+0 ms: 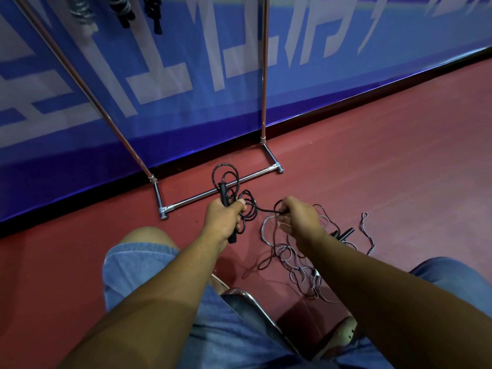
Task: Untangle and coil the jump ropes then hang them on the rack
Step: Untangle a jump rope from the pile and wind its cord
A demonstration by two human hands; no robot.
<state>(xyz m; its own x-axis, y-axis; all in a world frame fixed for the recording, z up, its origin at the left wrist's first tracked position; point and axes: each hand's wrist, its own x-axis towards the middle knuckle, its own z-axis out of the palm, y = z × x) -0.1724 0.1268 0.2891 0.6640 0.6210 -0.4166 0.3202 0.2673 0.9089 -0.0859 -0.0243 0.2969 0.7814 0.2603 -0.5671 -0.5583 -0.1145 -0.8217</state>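
Rack top, hung ropes cropped by upper edge.

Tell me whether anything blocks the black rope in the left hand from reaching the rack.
No object lies between the left hand with its black rope and the rack. But the cord runs through the right hand, seemingly into the floor tangle.

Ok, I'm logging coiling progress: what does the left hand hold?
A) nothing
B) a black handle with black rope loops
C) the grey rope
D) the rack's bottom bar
B: the left hand grips a black handle beside loops of the black rope, which the right hand pinches.
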